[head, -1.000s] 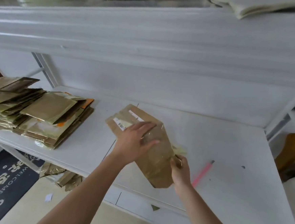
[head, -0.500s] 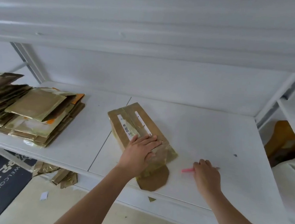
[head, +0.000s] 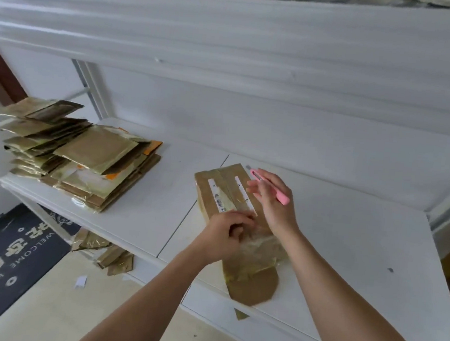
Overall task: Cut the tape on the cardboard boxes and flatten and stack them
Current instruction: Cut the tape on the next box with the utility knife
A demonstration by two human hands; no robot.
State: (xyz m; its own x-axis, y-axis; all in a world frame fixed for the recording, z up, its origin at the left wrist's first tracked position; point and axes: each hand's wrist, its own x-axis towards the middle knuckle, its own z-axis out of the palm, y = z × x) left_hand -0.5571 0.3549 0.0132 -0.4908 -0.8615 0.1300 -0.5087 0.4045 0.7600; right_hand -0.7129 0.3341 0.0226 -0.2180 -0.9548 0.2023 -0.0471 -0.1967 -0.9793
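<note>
**One taped box under two hands, one pink cutter**

Head view: one brown box lies on the white shelf, directly under both hands. It is wrapped in glossy clear tape, with two white label strips on top; one carries a barcode, its print too small to read. A loose flap sticks out at its near end, over the shelf's front edge.

The left hand rests on the box's near half, fingers curled onto crinkled tape. The right hand hovers above the box, gripping one pink cutter.

Well left of the left hand sits one stack of flattened boxes. Below it, on the floor, one dark mat reads "WELCOME HOME".
</note>
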